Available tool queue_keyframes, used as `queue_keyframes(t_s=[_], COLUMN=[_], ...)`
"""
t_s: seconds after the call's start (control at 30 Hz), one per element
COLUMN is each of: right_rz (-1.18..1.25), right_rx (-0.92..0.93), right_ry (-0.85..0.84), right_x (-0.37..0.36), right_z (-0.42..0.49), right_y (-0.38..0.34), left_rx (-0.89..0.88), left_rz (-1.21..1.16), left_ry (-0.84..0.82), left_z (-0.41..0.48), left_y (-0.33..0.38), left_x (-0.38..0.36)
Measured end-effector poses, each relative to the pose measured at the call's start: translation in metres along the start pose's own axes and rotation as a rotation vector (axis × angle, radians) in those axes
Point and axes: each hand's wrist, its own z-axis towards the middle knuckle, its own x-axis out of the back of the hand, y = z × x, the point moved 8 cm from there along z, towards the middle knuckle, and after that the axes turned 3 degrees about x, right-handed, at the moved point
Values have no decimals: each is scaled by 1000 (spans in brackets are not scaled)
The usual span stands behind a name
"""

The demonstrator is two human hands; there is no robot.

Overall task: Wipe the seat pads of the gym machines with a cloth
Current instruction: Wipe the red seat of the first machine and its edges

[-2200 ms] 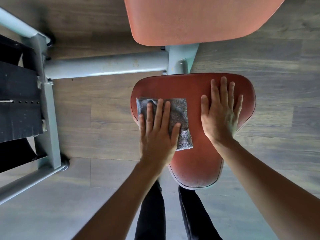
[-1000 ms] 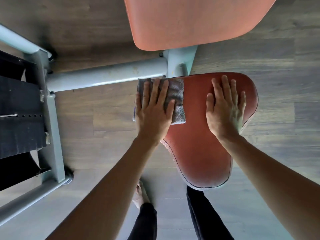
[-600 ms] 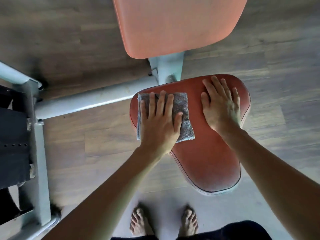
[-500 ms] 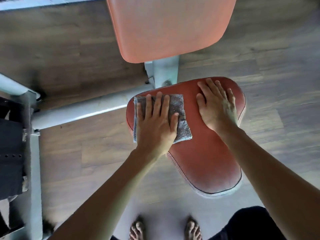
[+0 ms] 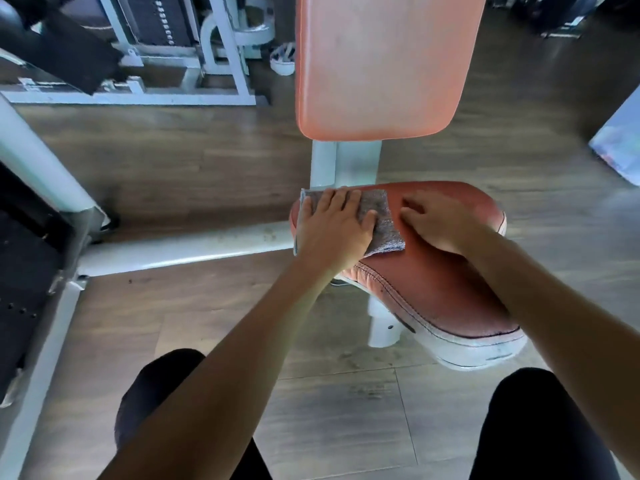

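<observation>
A red-brown seat pad [image 5: 433, 282] sits on a pale metal post in the middle of the head view. A grey cloth [image 5: 382, 220] lies on the pad's far left part. My left hand [image 5: 336, 230] presses flat on the cloth with straight fingers. My right hand [image 5: 440, 220] rests flat on the bare pad just right of the cloth. An orange back pad [image 5: 381, 64] stands upright behind the seat.
A pale metal frame tube [image 5: 187, 251] runs left from the seat to a black weight stack [image 5: 24, 258]. Another machine frame [image 5: 180, 57] stands at the back left. My knees in dark trousers [image 5: 156, 393] are low in view. A wooden floor surrounds everything.
The camera has dropped lower and tilted up, so the back pad and far machines show. Both hands stay flat on the seat; the cloth sits at the pad's far left edge.
</observation>
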Motion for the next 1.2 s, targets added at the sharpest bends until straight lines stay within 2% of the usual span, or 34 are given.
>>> queue_keyframes(t_s=[0.1,0.2,0.57,0.63,0.73,0.8,0.87,0.97,1.0,1.13,1.2], right_rz=[10,-49,-87,-94,-84,-79,-86,-97,-96,-98,-99], right_rx=[10,11,2,-9,-15,-29,-45,-51,-50,-47,-43], right_ry=[-45,3,21,15,11,12,14,7,5,11,8], right_x=[-11,-13,-17,-17,-18,-17,-16,-16,-16,-16,-16], right_z=[-6,-14,-14,-15,-14,-14,-14,-16,-16,-17,-18], right_y=[-22,-32,-32,-31,-31,-33,-35,-38,-39,-42,-42], left_rx=[32,32,80,136,356,464,502,504,512,566,581], left_rz=[-45,-79,-276,-449,-990,-1258,-1343,-1343,-1383,-1711,-1648], left_ry=[17,32,163,192,182,168,244,467,476,197,200], left_z=[-5,-7,6,6,2,-1,-16,-56,-57,-5,-13], left_y=[-5,-2,-32,-48,-80,-89,-82,-61,-62,-94,-88], left_x=[7,8,13,13,-2,-14,-14,-13,-18,-31,-29])
